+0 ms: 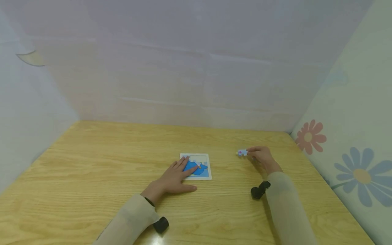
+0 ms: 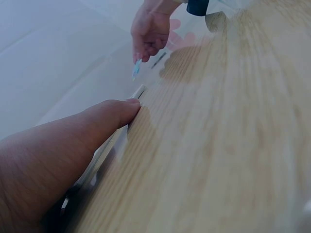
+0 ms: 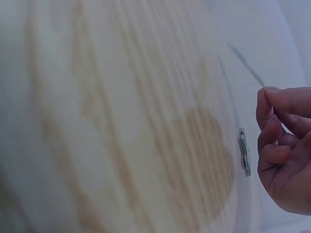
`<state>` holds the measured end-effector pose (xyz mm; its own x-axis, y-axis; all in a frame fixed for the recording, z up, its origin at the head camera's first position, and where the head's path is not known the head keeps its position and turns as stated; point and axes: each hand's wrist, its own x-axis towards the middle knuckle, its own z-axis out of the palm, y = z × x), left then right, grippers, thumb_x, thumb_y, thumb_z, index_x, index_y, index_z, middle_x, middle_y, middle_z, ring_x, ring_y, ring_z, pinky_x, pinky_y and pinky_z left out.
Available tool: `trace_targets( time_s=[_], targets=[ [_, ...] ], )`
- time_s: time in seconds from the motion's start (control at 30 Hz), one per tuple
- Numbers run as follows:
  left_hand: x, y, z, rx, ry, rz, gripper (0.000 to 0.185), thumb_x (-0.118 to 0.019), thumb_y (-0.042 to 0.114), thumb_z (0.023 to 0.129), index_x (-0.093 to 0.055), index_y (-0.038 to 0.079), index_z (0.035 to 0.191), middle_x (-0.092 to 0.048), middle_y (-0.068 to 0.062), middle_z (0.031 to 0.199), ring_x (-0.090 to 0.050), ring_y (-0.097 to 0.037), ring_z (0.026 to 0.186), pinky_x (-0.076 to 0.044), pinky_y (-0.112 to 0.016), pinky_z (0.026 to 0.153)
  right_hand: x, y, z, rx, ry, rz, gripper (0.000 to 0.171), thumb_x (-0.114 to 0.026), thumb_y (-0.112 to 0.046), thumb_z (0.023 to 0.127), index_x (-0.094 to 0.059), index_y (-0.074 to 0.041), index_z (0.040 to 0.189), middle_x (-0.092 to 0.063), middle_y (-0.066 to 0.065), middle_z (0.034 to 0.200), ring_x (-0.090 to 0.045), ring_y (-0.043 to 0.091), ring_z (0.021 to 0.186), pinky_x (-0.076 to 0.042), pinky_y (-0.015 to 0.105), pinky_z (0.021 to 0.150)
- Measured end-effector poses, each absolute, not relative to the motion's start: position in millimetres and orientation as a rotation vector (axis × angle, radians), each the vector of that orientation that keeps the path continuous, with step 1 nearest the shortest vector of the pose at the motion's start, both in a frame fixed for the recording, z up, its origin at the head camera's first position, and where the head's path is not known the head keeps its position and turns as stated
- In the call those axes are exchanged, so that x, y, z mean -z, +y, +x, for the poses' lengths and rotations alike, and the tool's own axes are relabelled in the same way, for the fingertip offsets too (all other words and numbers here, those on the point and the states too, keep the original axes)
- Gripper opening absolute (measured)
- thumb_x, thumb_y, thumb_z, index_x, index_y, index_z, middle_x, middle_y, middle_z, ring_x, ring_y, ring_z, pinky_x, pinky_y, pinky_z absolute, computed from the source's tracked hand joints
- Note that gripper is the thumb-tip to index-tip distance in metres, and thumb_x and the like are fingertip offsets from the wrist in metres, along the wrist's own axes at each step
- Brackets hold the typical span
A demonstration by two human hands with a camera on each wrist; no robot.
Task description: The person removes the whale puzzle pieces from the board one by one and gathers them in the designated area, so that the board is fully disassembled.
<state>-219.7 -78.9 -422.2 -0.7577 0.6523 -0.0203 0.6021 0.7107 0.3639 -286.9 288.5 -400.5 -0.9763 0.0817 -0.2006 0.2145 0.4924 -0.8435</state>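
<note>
Now my left hand lies flat, fingers spread on the puzzle board; my right hand pinches a puzzle piece above the desk.

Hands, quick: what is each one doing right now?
Left hand: open, fingers flat on the puzzle board.
Right hand: pinching a small puzzle piece at the fingertips, just above the table.

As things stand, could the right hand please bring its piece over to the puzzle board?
Probably yes: the right hand pinches the piece, and bare table lies between it and the board. The left hand covers only the board's left part.
</note>
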Motion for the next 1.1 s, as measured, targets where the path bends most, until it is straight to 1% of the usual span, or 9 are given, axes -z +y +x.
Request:
trace_targets(
  time_s=[0.07,0.13,0.2,0.43,0.77,0.9,0.93,1.0,1.1],
  targets=[
    [421.8,-78.7,-219.5,-0.507,2.771,1.021,0.075,-0.051,0.057,0.087,-0.024,0.024,0.149,-0.003,-0.018,0.157,0.000,-0.034,0.145,-0.007,-0.052,0.116,401.3,288.6,-286.6,1.498,2.580,0.280,0.035,-0.052,-0.013,0.093,-0.056,0.005,0.123,-0.049,0.022,0.132,-0.048,0.027,0.115,-0.042,0.040,0.097],
    [422.0,-78.7,-219.5,-0.504,2.774,1.021,0.074,-0.052,0.056,0.087,-0.025,0.024,0.149,-0.003,-0.018,0.157,0.000,-0.034,0.145,-0.007,-0.052,0.116,401.7,288.5,-285.8,1.493,2.575,0.283,0.035,-0.051,-0.012,0.093,-0.056,0.005,0.124,-0.045,0.024,0.136,-0.042,0.033,0.124,-0.036,0.046,0.104],
    [422.0,-78.7,-219.5,-0.504,2.775,1.019,0.074,-0.052,0.057,0.087,-0.025,0.024,0.148,-0.003,-0.018,0.157,0.000,-0.034,0.145,-0.007,-0.052,0.116,402.1,288.6,-285.1,1.476,2.589,0.281,0.035,-0.051,-0.011,0.092,-0.056,0.005,0.123,-0.045,0.024,0.137,-0.038,0.036,0.129,-0.032,0.048,0.108],
    [422.9,-78.7,-219.0,-0.517,2.775,1.012,0.075,-0.051,0.058,0.087,-0.025,0.023,0.149,-0.003,-0.018,0.157,0.000,-0.033,0.145,-0.007,-0.053,0.115,403.5,289.3,-282.3,1.432,2.641,0.218,0.033,-0.051,-0.006,0.091,-0.057,0.011,0.119,-0.046,0.029,0.133,-0.040,0.039,0.126,-0.034,0.050,0.106],
    [421.9,-78.1,-218.6,-0.492,2.779,1.011,0.074,-0.049,0.060,0.088,-0.024,0.025,0.149,-0.002,-0.016,0.157,0.001,-0.033,0.145,-0.007,-0.052,0.116,398.4,286.9,-277.5,1.373,2.659,0.240,0.032,-0.049,-0.005,0.092,-0.057,0.011,0.119,-0.043,0.030,0.134,-0.038,0.043,0.127,-0.033,0.052,0.106],
    [422.1,-77.6,-218.7,-0.493,2.776,1.001,0.075,-0.049,0.059,0.088,-0.023,0.025,0.149,-0.002,-0.016,0.157,0.001,-0.032,0.145,-0.007,-0.051,0.116,402.2,291.2,-280.2,1.373,2.648,0.229,0.031,-0.054,-0.007,0.090,-0.060,0.009,0.115,-0.046,0.029,0.132,-0.039,0.041,0.126,-0.033,0.051,0.106],
    [422.2,-77.5,-218.8,-0.492,2.775,0.998,0.075,-0.049,0.059,0.087,-0.023,0.025,0.149,-0.001,-0.015,0.157,0.001,-0.032,0.146,-0.007,-0.051,0.116,406.8,296.1,-283.3,1.380,2.652,0.194,0.029,-0.057,-0.010,0.090,-0.063,0.006,0.112,-0.051,0.026,0.127,-0.043,0.039,0.122,-0.037,0.049,0.103],
    [422.3,-77.6,-219.2,-0.498,2.775,0.997,0.075,-0.050,0.059,0.087,-0.023,0.025,0.149,-0.002,-0.015,0.157,0.001,-0.031,0.146,-0.007,-0.051,0.116,407.2,297.5,-283.4,1.371,2.649,0.178,0.029,-0.060,-0.014,0.088,-0.064,0.004,0.110,-0.052,0.025,0.126,-0.043,0.038,0.122,-0.036,0.049,0.104],
    [422.5,-78.3,-219.2,-0.504,2.775,0.996,0.075,-0.051,0.058,0.087,-0.023,0.025,0.149,-0.001,-0.015,0.157,0.001,-0.031,0.146,-0.006,-0.051,0.116,405.6,295.8,-281.8,1.373,2.647,0.184,0.030,-0.058,-0.014,0.089,-0.063,0.004,0.112,-0.052,0.024,0.127,-0.042,0.038,0.123,-0.035,0.050,0.105]
  ],
)
